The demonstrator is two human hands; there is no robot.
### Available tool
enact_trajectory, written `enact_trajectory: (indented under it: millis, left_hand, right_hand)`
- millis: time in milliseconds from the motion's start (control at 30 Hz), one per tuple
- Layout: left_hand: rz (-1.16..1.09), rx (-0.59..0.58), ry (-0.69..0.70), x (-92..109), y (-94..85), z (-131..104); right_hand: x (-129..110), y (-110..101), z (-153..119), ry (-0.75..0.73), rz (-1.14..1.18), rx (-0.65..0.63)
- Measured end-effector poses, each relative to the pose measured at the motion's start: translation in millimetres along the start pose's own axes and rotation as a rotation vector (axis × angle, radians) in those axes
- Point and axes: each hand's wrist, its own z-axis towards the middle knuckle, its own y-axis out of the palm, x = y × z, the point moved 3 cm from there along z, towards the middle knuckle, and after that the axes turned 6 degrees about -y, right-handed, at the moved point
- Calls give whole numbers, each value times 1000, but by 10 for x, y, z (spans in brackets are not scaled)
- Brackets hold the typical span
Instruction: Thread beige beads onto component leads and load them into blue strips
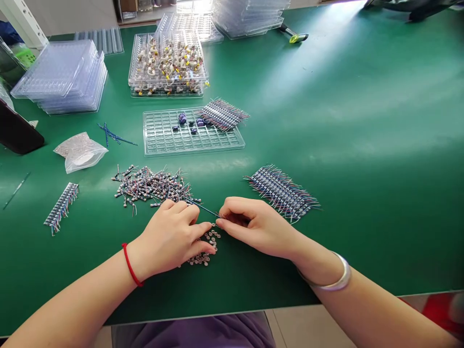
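Note:
My right hand (pixel 259 224) is closed in a pinch, thumb and index finger meeting at the end of a thin dark-blue stick (pixel 205 208). The stick slants up and left past the knuckles of my other hand. My left hand (pixel 177 237) rests on the table, its index finger and thumb stretched out and apart over small round silvery discs (pixel 212 237). Part of the discs is hidden under that hand. Just beyond it lies a loose heap of small wired components (pixel 152 186). To the right of my right hand, more wired components sit in neat rows (pixel 284 193).
A clear gridded tray (pixel 163 142) holds dark coils and another wired bundle (pixel 224 114). Behind it are stacked trays of white and yellow parts (pixel 170 63). On the left are empty clear trays (pixel 61 72), a plastic bag (pixel 81 152), blue sticks (pixel 114 135) and a short component row (pixel 61 208).

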Motion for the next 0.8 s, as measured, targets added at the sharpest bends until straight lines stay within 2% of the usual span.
enact_trajectory:
  millis: [800]
  left_hand:
    - [39,4,23,14,29,12]
  right_hand:
    - [58,4,-9,-27,-19,-20]
